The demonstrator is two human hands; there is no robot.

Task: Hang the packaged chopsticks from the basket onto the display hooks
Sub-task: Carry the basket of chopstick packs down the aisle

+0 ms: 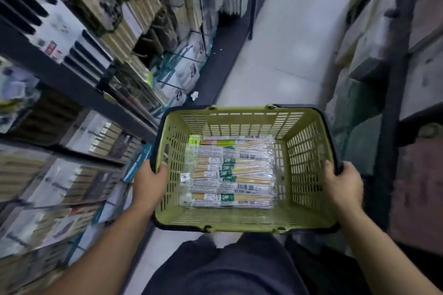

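Head view: the left hand grips the left rim of the green basket, and the right hand grips its right rim. The packaged chopsticks lie stacked flat on the basket floor, toward its left side. Display shelves of hanging goods stand to the left.

Both bare forearms reach forward. The left hand grips the left rim of the basket, the right hand the right rim, thumbs hooked inside.
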